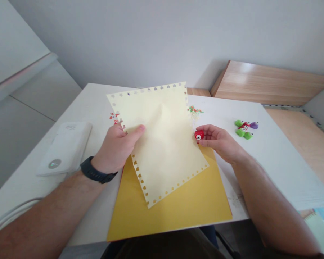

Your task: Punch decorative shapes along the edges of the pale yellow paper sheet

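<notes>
A pale yellow sheet (pixel 162 144) is held tilted above a darker yellow sheet (pixel 172 212) on the table. Small shaped holes run along its edges. My left hand (pixel 120 144) grips its left edge, thumb on top. On the right edge, my right hand (pixel 218 140) has its fingers closed round a small red punch (pixel 199 135) with an eye-like white circle. Further right lie several more punches, among them a green one (pixel 240 132) and a purple one (pixel 254 125).
A white device (pixel 67 147) with a round display lies on the white table (pixel 270 162) at the left, near a cable (pixel 13 210). Red paper bits (pixel 113 116) and green and orange bits (pixel 196 109) lie behind the sheet. A wooden board (pixel 270 81) stands at the back right.
</notes>
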The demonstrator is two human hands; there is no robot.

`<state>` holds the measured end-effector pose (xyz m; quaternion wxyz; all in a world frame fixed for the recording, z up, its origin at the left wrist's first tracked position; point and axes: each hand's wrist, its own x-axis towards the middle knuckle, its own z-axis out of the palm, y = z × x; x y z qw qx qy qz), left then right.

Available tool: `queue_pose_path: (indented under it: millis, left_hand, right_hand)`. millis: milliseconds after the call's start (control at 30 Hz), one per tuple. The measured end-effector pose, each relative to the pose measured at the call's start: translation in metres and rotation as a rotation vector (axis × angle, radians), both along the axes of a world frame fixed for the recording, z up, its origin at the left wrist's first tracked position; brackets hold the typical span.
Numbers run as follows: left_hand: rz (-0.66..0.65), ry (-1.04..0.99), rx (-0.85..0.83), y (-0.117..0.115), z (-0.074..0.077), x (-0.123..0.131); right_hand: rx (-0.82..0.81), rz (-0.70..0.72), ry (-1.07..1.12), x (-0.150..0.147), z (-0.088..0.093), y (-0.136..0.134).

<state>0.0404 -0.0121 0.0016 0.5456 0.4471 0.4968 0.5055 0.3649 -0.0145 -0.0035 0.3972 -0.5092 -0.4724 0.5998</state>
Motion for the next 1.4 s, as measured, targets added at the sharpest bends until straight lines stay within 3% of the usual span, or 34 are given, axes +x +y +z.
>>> queue_pose_path:
  millis: [767,1400]
  left_hand:
    - [-0.003,-0.028,0.005,-0.0028,0.0062,0.0039]
    - [-0.016,-0.020,0.049,-0.0047,0.0020,0.0022]
  right_hand:
    - [0.006,0.029,-0.048,-0.0002,0.0019,-0.0021]
    - [-0.011,0.029,-0.088,-0.0083,0.0068,-0.0058]
